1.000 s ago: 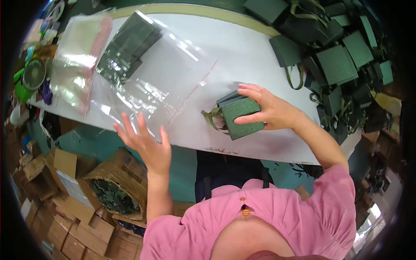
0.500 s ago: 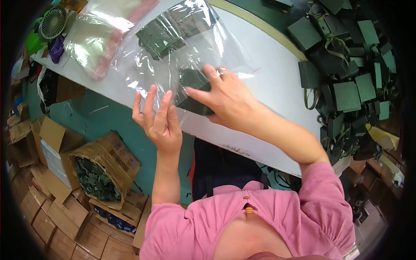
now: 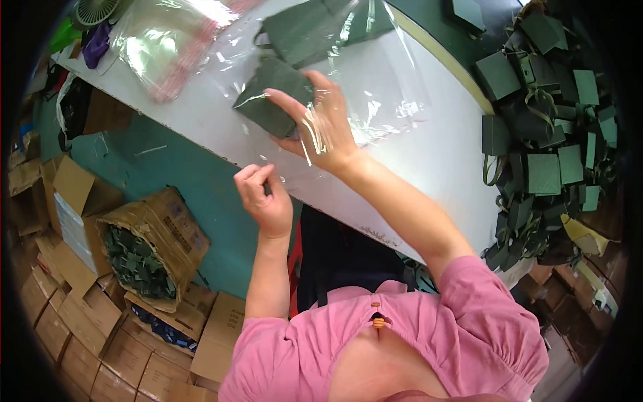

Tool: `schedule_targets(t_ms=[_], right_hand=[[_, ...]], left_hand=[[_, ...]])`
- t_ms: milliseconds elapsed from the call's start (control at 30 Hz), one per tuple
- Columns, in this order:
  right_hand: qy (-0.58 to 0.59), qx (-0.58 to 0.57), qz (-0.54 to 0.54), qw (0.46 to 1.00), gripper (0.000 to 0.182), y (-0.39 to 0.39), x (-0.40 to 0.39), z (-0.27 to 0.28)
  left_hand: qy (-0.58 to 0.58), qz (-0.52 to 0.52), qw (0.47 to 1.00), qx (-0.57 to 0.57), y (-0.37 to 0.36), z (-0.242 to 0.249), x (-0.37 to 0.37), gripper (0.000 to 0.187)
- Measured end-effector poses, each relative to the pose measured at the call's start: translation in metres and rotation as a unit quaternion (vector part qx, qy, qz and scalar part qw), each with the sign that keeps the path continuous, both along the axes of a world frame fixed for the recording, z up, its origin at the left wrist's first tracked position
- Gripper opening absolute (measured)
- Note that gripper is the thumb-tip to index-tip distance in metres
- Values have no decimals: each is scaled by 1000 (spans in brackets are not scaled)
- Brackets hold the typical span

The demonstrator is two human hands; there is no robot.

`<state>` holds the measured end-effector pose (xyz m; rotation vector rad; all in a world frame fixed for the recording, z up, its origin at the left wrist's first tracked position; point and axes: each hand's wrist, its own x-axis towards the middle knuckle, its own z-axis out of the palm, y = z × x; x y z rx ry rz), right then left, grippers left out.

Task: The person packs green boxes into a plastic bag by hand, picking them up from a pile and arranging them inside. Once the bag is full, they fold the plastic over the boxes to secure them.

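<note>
A large clear plastic bag (image 3: 395, 74) lies on the white tabletop, with dark green boxes (image 3: 321, 33) in its far part. My right hand (image 3: 328, 124) reaches into the bag, and shiny film covers its back. Its fingers and thumb are around a smaller dark green box (image 3: 268, 100), which sits tilted close to the other boxes. Near the table's front edge, my left hand (image 3: 264, 201) has its fingers curled and pinched at the near edge of the bag. The film there is hard to make out.
Flat clear bags with red edges (image 3: 174, 53) are stacked at the back left, beside a small fan (image 3: 96, 10). Many green boxes with straps (image 3: 542, 171) are heaped at the right. An open carton of green pieces (image 3: 161, 241) and other cartons (image 3: 127, 352) stand on the floor.
My right hand has moved left and away from me with the smaller box, towards the other boxes. My left hand's spread fingers have closed into a pinch, lower down. The camera view has shifted slightly.
</note>
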<state>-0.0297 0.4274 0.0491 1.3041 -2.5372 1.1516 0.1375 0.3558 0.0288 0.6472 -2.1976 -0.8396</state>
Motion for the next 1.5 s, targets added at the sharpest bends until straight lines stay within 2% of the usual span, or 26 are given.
schedule_targets(t_ms=[133,200,233,300,367,467,567,667,700,800,833,933,1033,1133,1200,1233,1267,1333,1367,1400,1433,1467,1500], right_hand=[[-3,-15,-103,995,89,-4,13,-5],[16,-13,-139,990,89,-10,14,-7],[32,-10,-133,991,89,-10,11,-4],[-45,-70,-98,992,87,6,10,-2],[-60,-92,-98,989,70,33,19,-2],[-100,50,-18,994,46,47,22,-38],[-42,31,-24,998,22,13,11,-33],[-53,76,-43,995,20,-12,2,-26],[-73,51,-39,995,18,-18,1,-19],[-4,26,30,999,18,-12,-11,-10],[21,69,22,997,22,-1,-14,-9],[-7,91,-130,987,24,29,-40,-16],[-94,125,-172,973,24,18,-61,-9],[-100,136,-161,972,32,14,-62,-7],[-114,140,-142,973,33,21,-64,-26],[-105,140,-127,976,25,27,-59,-33],[-97,140,-107,980,17,40,-49,-35],[-18,57,-24,998,25,103,-25,-22],[20,12,26,999,29,136,-17,-14],[92,14,-70,993,28,171,-18,-7],[163,14,-162,973,26,211,-24,0],[204,61,-254,943,37,251,-35,8],[182,133,-298,928,41,275,-35,10]], left_hand=[[25,-72,997,-1,21,6,-19,19],[28,-74,995,56,26,3,-23,24],[30,-75,993,85,27,3,-25,27],[41,-68,994,76,26,6,-26,26],[45,-65,994,71,21,9,-24,26],[41,-84,994,63,24,11,-16,26],[28,-149,987,51,29,15,-7,23],[19,-162,984,77,35,18,2,23],[15,-153,986,68,31,17,3,24],[16,-130,989,68,20,26,4,25],[31,-125,990,48,15,26,4,24],[28,-98,993,65,11,26,12,21],[7,-107,993,56,12,20,20,20],[-26,-76,992,95,10,19,27,20],[-16,-79,992,95,6,21,23,16],[-12,-72,987,144,7,22,23,14],[-13,-62,980,190,7,24,26,12],[2,-65,971,228,2,22,32,12],[-27,-82,986,143,-2,25,32,13],[-55,-94,993,54,-5,32,32,14],[-68,-85,994,26,-3,40,32,14],[-61,-88,994,-11,-3,41,35,18],[-23,-112,993,-7,4,44,28,18]])
